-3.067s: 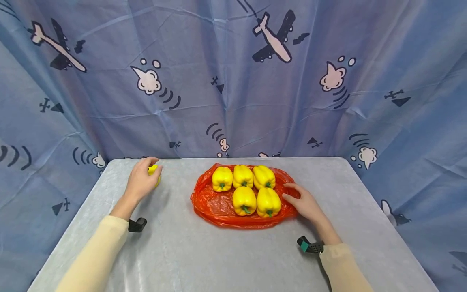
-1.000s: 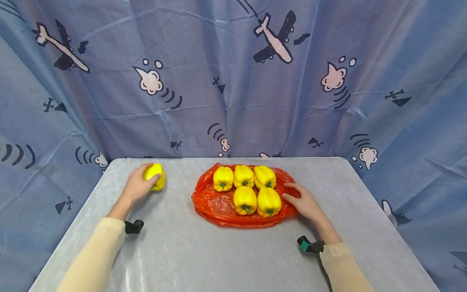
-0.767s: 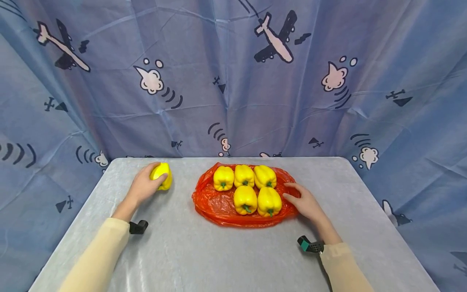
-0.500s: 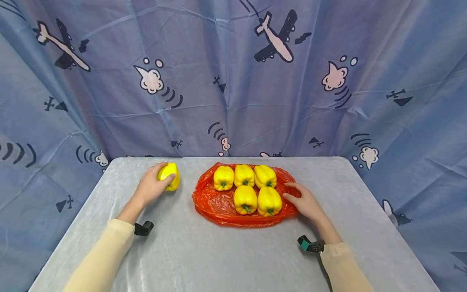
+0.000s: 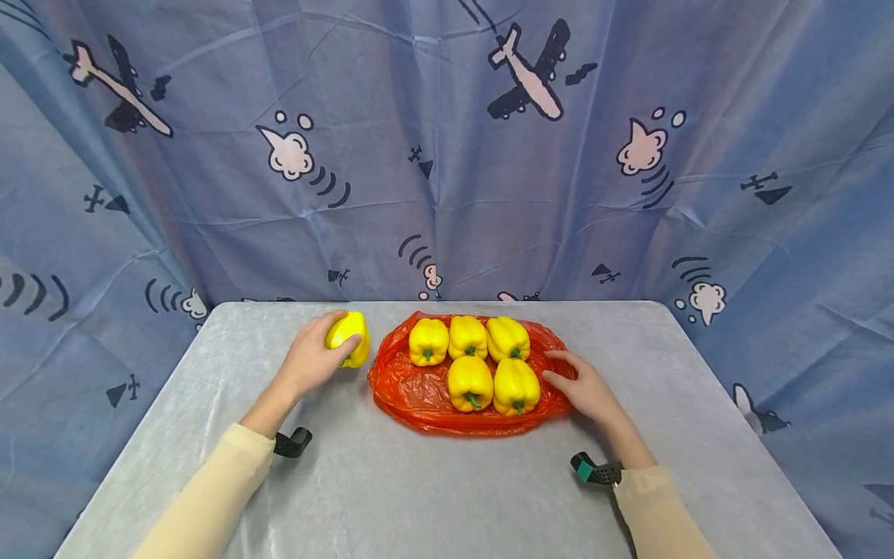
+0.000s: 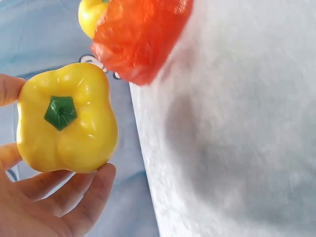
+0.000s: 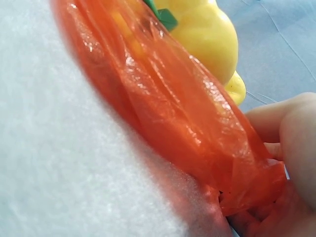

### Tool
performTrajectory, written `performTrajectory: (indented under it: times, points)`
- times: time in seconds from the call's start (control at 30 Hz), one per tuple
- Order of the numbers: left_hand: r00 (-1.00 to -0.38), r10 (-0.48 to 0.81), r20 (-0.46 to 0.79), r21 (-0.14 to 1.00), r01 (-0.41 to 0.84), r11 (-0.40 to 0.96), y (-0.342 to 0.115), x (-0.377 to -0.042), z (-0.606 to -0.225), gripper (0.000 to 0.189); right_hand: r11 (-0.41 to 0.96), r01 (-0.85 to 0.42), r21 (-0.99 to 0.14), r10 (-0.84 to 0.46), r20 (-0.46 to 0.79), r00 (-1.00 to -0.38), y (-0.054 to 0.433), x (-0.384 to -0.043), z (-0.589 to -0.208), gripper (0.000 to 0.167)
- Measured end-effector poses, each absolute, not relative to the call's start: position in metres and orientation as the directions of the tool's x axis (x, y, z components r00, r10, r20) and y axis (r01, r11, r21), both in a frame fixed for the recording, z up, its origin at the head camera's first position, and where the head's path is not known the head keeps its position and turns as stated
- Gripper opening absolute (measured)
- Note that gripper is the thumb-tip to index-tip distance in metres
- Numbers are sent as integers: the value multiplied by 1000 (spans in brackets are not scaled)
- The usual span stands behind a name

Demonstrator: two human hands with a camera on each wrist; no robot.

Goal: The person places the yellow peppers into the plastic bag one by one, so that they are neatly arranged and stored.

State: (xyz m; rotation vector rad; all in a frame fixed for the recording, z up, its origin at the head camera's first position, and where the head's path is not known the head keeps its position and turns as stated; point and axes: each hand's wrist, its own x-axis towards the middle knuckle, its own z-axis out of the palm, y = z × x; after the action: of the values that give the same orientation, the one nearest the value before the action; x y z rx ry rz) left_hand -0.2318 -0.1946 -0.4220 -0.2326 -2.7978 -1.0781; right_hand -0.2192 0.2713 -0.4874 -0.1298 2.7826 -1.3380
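Observation:
My left hand (image 5: 312,360) grips a yellow bell pepper (image 5: 358,349), which hangs just left of the bag with its shadow on the table. In the left wrist view the pepper (image 6: 91,131) shows its green stem end, thumb and fingers round its sides. A red plastic bag (image 5: 419,388) lies spread in the middle, its rim rolled up. Several yellow bell peppers (image 5: 470,382) sit in it in two rows, a gap at the front left. My right hand (image 5: 592,394) holds the bag's right edge; in the right wrist view the film (image 7: 187,133) runs between thumb and fingers.
A grey table (image 5: 433,497) carries the bag, its far edge close behind it. A blue curtain (image 5: 370,155) printed with planes hangs behind and at both sides. Each wrist wears a black strap mount (image 5: 293,443).
The left hand has taken hold of the pepper at the table's far left and carried it rightward, near the bag's left edge. The right hand and the bag stay in place.

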Motion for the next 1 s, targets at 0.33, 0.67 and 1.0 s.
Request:
performTrajectory:
  times: [0.33, 0.67, 1.0]
  points:
    - [-969, 124, 212, 664, 236, 710, -172, -225, -412, 64, 624, -37, -780, -92, -27, -995, 270, -219, -485, 50]
    - [-951, 168, 258, 658, 301, 690, -149, -218, -410, 59, 622, -40, -782, -94, -23, -995, 270, -218, -485, 49]
    - [-945, 205, 254, 650, 324, 688, -129, -209, -420, 56, 629, -53, -776, -97, -11, -995, 270, -218, -486, 49]
